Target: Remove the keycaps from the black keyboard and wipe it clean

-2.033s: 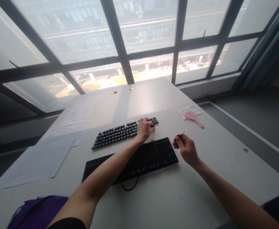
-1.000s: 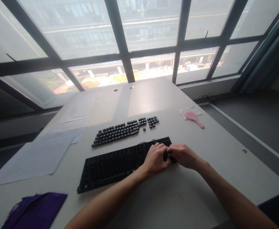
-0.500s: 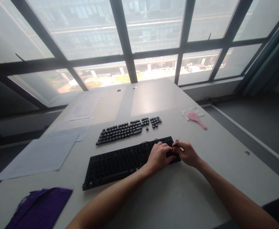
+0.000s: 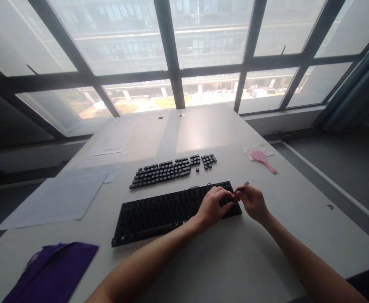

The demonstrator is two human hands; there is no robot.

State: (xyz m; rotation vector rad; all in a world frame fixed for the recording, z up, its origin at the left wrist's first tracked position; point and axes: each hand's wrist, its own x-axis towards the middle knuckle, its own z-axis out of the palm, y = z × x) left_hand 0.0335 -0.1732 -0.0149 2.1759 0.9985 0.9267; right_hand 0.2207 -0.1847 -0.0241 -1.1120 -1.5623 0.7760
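Note:
The black keyboard (image 4: 153, 214) lies in front of me, most of its keycaps off. Over its right end, my left hand (image 4: 215, 205) curls with thumb and fingers drawn together at the tip of a small tool. Whatever sits between those fingertips is too small to make out. My right hand (image 4: 253, 203) grips this tool, which looks like a keycap puller (image 4: 248, 182), its thin wire prongs pointing up and right. Beyond the keyboard, loose black keycaps (image 4: 162, 173) are laid out in keyboard order, with a single keycap (image 4: 197, 170) set apart.
On the white table (image 4: 200, 134), a pink hairbrush (image 4: 263, 160) lies partly on a clear wrapper at the right. Paper sheets (image 4: 54, 202) cover the left side, and a purple cloth bag (image 4: 53, 273) is at the near left. Windows stand behind the table.
My right hand has shifted slightly right and tilted, so the puller's prongs now lean right instead of standing upright. The left hand stays over the keyboard's right end. The view shifted slightly.

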